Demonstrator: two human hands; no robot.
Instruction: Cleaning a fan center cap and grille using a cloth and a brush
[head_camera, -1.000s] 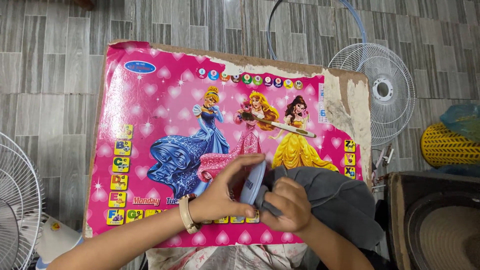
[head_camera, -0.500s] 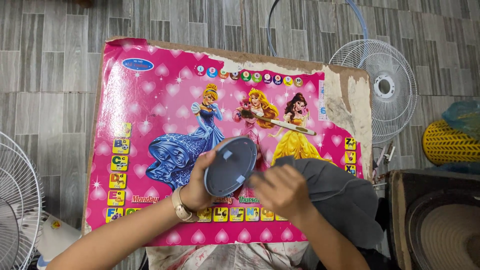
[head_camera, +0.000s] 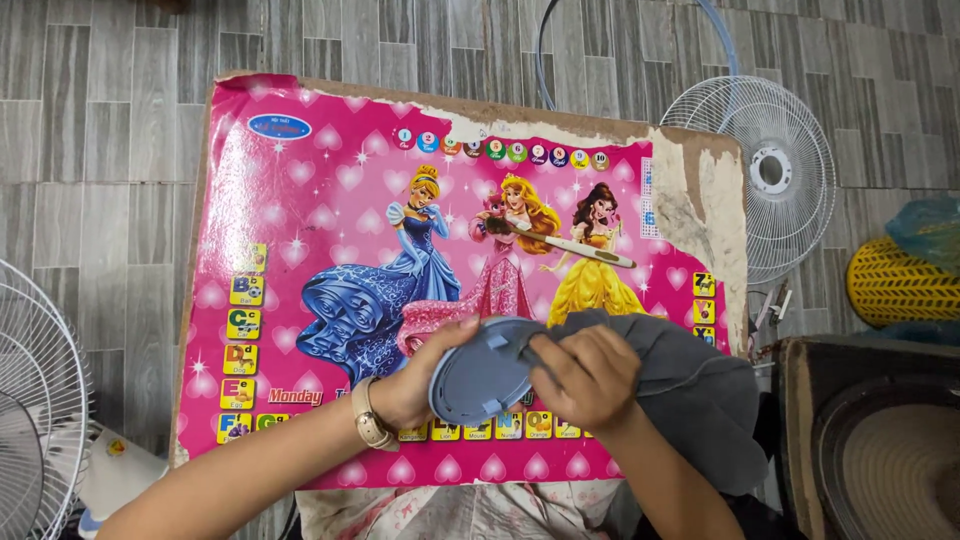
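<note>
While my right hand (head_camera: 585, 375) is pressing a grey cloth (head_camera: 690, 385) against the round blue-grey plastic disc (head_camera: 480, 375), its fingers are curling down over the cloth so the fabric is staying flat on the disc's face. My left hand (head_camera: 420, 375) is gripping the disc from behind and below, thumb lying along its upper edge, tilting the face up toward me so I am seeing what I am rubbing. A watch (head_camera: 368, 418) is sitting on that wrist. Both hands are working just above the pink picture board (head_camera: 300, 200), which is lying flat on the tiled floor (head_camera: 100, 100) as a work surface; a white pen-like stick (head_camera: 570, 243) is resting on it. Counting outward: one disc, one cloth, one board, two white wire fan guards (head_camera: 770, 175), one at each side, one yellow basket (head_camera: 895, 285).
</note>
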